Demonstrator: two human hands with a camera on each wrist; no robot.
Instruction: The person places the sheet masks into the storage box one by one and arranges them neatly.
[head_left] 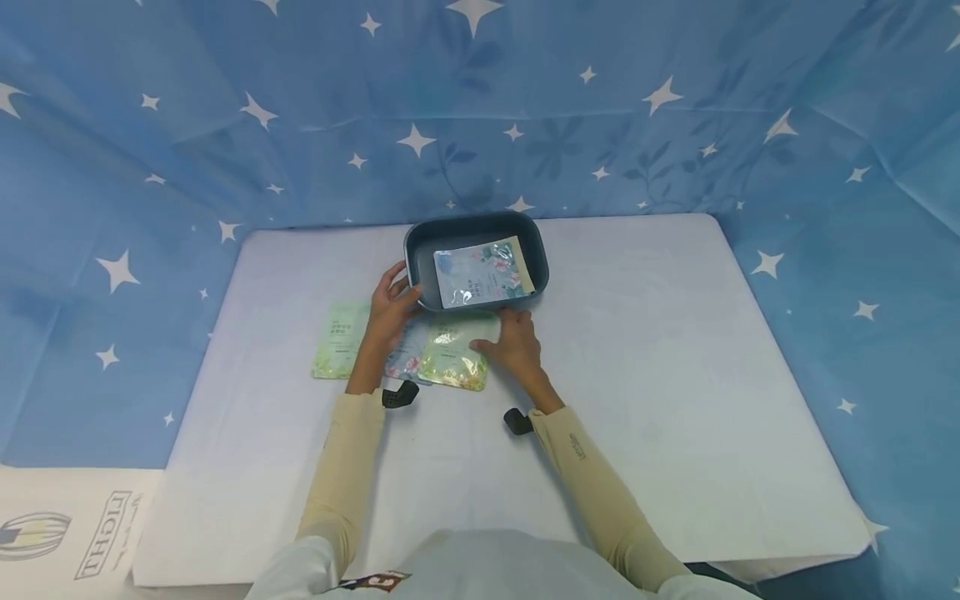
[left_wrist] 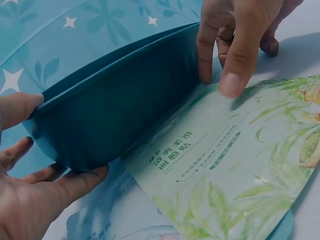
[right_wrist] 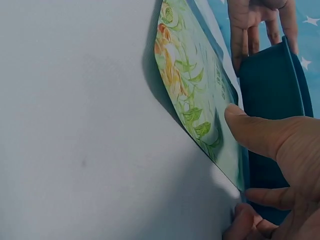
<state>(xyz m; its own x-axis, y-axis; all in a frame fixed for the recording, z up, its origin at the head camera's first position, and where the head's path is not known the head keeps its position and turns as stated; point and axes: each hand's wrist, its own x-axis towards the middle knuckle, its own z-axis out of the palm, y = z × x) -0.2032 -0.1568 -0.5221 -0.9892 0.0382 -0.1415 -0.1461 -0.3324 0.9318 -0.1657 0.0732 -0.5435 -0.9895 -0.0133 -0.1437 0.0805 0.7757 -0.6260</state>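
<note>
Found dark tray (left_wrist: 115, 100) at far edge of table (head_left: 660, 350), running lengthwise side to side; gripped at near left corner by left hand (head_left: 388, 317), the nearer, and just ahead of right hand (head_left: 519, 343), with thumb spread over green sachet (head_left: 452, 354), apparently holding nothing

- Blue fabric (head_left: 540, 92) is hanging behind the table and down both sides, forming the backdrop.
- White four-pointed stars (head_left: 662, 96) and darker leafy sprigs (head_left: 454, 157) are patterning it.
- A round-cornered table (head_left: 675, 375) is standing before it, wearing a white cover with faint creases.
- A pale printed sheet (head_left: 52, 492) is showing at the lower left, bearing boxed lettering.
- Soft shadows are falling across the white cover.
</note>
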